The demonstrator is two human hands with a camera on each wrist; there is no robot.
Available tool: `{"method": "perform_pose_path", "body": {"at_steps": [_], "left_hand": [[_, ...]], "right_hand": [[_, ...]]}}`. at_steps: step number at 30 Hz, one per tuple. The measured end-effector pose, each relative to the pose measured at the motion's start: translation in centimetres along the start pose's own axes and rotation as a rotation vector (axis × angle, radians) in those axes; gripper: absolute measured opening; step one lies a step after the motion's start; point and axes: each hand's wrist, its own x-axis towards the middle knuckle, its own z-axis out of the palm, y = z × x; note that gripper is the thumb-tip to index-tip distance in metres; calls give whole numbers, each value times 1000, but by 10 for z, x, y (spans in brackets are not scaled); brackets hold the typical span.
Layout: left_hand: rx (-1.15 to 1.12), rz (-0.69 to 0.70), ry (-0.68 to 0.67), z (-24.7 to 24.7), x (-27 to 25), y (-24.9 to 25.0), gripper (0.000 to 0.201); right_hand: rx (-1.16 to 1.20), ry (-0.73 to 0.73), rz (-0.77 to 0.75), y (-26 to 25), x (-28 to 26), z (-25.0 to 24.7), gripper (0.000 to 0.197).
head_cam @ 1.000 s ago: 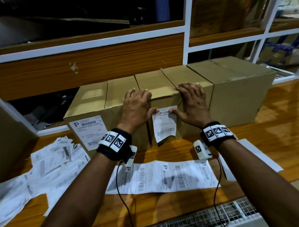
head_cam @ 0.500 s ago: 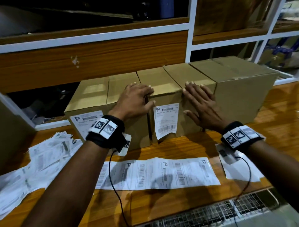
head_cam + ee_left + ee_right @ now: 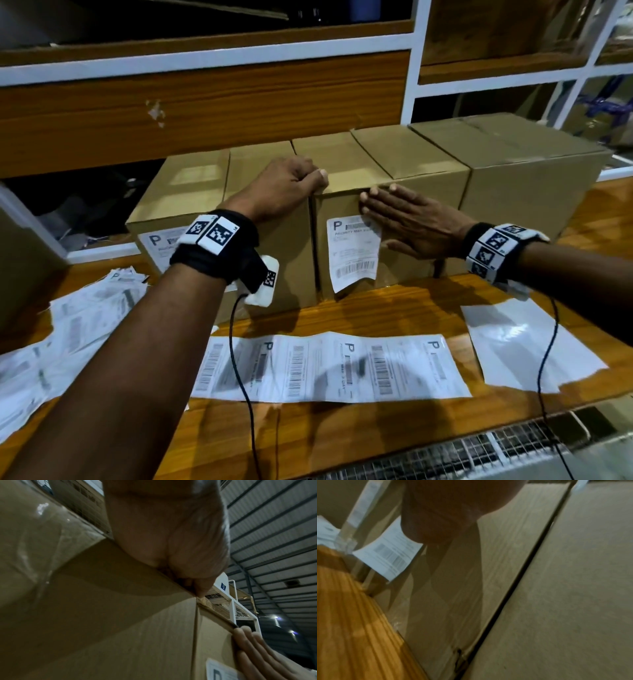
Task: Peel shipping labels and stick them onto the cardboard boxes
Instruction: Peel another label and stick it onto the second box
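A row of brown cardboard boxes stands on the wooden table (image 3: 342, 442). A white shipping label (image 3: 352, 253) sticks to the front of the middle box (image 3: 404, 270), and its bottom edge curls away from the cardboard. My right hand (image 3: 407, 222) lies flat on the label's upper right part, fingers straight and pointing left. Those fingers (image 3: 254, 642) show beside the label (image 3: 221, 672) in the left wrist view. My left hand (image 3: 291, 185) grips the top front edge where this box meets its left neighbour (image 3: 284, 260), fingers curled. The leftmost box (image 3: 191, 178) carries another label (image 3: 161, 240).
A strip of several unpeeled labels (image 3: 329, 370) lies along the table in front of the boxes. Blank white backing paper (image 3: 527, 346) lies at the right, a heap of used sheets (image 3: 68, 329) at the left. A larger box (image 3: 534, 192) closes the row on the right. A wire grid (image 3: 445, 459) borders the near edge.
The label has gone from pinched under both thumbs to stuck on the box front. My right hand has slid left onto it. My left hand's fingers have curled over the top edge.
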Motion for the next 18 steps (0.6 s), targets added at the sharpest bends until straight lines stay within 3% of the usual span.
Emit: {"method": "perform_pose_path", "body": {"at_steps": [11,18], "left_hand": [[66,56,-3,-2,-1,5,28],[84,64,11,0,0,2,26]], "right_hand": [[14,96,-51,-12,-7,25,73],[132,50,-194,-33,7,29,70]]}}
